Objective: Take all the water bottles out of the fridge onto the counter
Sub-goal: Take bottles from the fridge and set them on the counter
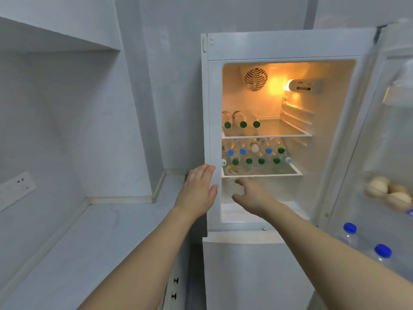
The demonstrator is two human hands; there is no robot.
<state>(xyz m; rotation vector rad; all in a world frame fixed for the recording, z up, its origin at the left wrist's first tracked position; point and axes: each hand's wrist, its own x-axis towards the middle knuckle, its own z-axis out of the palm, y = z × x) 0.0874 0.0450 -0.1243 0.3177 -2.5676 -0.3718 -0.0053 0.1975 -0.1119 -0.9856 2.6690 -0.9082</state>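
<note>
Many capped water bottles (249,161), lying down

Bottles (252,153) on shelves (266,136) in fridge (288,47); counter (93,231) left of fridge

We see pale grey walls (67,113) on the left and behind, meeting at a boxed column (143,97); a deep recess (55,41) opens high on the left wall; a white socket plate (16,189) sits lower on that wall; below the desk edge we make out a cabinet front with two small dark knobs (176,287); the room light is cool and dim; the one warm glow comes from a yellow lamp (288,85) to the right.
</note>
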